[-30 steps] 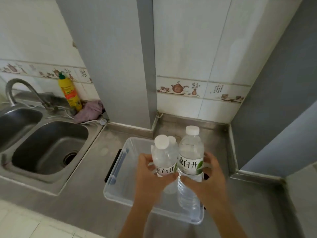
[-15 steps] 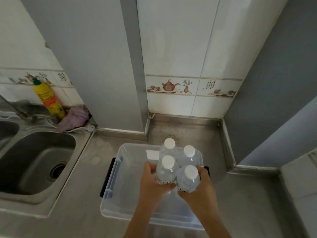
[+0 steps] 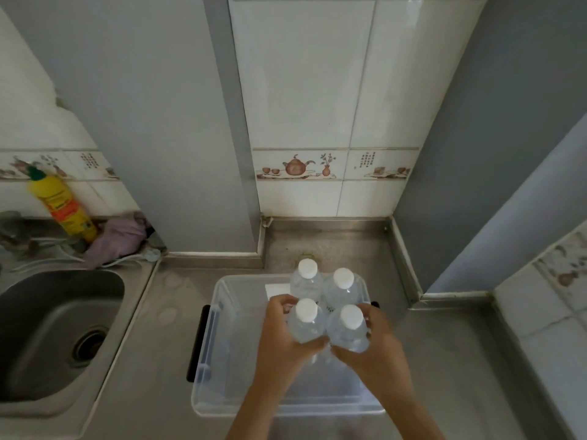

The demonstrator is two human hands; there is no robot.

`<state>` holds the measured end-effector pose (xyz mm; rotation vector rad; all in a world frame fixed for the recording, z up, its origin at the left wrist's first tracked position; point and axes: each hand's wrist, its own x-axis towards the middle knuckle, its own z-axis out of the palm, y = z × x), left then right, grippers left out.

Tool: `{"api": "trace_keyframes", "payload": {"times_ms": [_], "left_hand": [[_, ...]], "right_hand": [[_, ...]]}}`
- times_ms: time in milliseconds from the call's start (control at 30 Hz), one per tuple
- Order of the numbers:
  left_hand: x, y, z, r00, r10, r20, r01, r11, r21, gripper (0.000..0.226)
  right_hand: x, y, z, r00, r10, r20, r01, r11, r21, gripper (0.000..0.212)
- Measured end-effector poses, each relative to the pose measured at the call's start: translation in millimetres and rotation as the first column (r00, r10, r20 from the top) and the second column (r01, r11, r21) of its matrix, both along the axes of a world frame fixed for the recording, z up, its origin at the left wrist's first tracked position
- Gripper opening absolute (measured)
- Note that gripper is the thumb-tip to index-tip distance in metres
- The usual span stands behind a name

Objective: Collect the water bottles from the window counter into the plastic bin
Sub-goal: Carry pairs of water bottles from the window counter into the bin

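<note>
A clear plastic bin [image 3: 219, 354] with black handles sits on the steel counter. Inside it, at the far right, two white-capped water bottles [image 3: 320, 285] stand upright side by side. Just in front of them I hold two more bottles upright inside the bin. My left hand [image 3: 282, 341] grips the left bottle [image 3: 306, 322] and my right hand [image 3: 378, 347] grips the right bottle [image 3: 349, 328]. My hands hide the lower parts of these bottles, so I cannot tell whether they touch the bin floor.
A steel sink [image 3: 47, 331] lies to the left. Behind it stand a yellow detergent bottle [image 3: 62, 206] and a purple cloth [image 3: 120, 236]. Tiled walls and a grey pillar [image 3: 165, 122] close the back; a raised tiled ledge [image 3: 549, 312] is at the right.
Both hands have lowered the two held bottles from above the bin down into it, close in front of the two standing bottles. My view has tilted downward.
</note>
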<state>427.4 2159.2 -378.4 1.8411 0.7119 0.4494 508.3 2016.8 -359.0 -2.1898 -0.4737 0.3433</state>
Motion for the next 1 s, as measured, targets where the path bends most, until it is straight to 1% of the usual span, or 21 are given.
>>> {"api": "trace_keyframes", "payload": {"times_ms": [67,167,233,333,433,500,600,667,700,767,833,867,933,1000], "left_hand": [[-1,1,11,0.998,-0.057,0.025,0.054,0.993,0.100,0.069],[-4,3,31,0.989,-0.134,0.060,0.116,0.962,0.246,0.044],[-7,4,42,0.983,-0.175,0.064,0.144,0.933,0.331,0.036],[-10,4,55,0.968,-0.243,0.065,0.186,0.867,0.463,0.036],[-11,2,67,0.954,-0.297,0.045,0.218,0.790,0.573,0.038],[-12,-2,73,0.947,-0.321,0.025,0.236,0.746,0.622,0.042],[-10,-12,85,0.928,-0.372,0.013,0.264,0.683,0.681,0.041],[-8,-22,93,0.907,-0.421,0.021,0.276,0.630,0.726,0.040],[-6,-29,98,0.894,-0.448,0.020,0.285,0.601,0.747,0.040],[-2,-44,107,0.867,-0.498,0.004,0.306,0.541,0.783,0.042],[2,-65,114,0.842,-0.539,-0.010,0.323,0.490,0.809,0.045],[3,-77,116,0.826,-0.563,-0.010,0.331,0.471,0.818,0.045],[4,-102,118,0.792,-0.610,-0.002,0.348,0.448,0.824,0.045],[2,-133,119,0.752,-0.660,0.007,0.368,0.427,0.826,0.045]], "right_hand": [[-5,0,7,0.998,0.005,0.068,-0.005,1.000,0.001,0.070],[-10,-1,22,0.988,-0.034,0.154,0.029,0.999,0.034,0.062],[-13,-3,34,0.979,-0.059,0.193,0.051,0.997,0.049,0.057],[-23,-11,50,0.955,-0.094,0.282,0.090,0.996,0.027,0.050],[-39,-24,66,0.900,-0.136,0.414,0.154,0.988,-0.011,0.044],[-48,-35,72,0.868,-0.147,0.475,0.189,0.981,-0.042,0.041],[-60,-54,78,0.848,-0.185,0.497,0.238,0.970,-0.046,0.035],[-67,-69,80,0.845,-0.202,0.495,0.275,0.958,-0.079,0.048],[-70,-76,80,0.839,-0.217,0.500,0.298,0.951,-0.087,0.050],[-78,-93,84,0.812,-0.260,0.523,0.351,0.933,-0.081,0.040],[-86,-112,87,0.779,-0.299,0.552,0.406,0.910,-0.079,0.038],[-90,-124,88,0.770,-0.323,0.550,0.440,0.893,-0.092,0.039],[-98,-149,90,0.765,-0.365,0.530,0.497,0.858,-0.128,0.048],[-113,-180,91,0.742,-0.416,0.527,0.554,0.822,-0.131,0.052]]}}
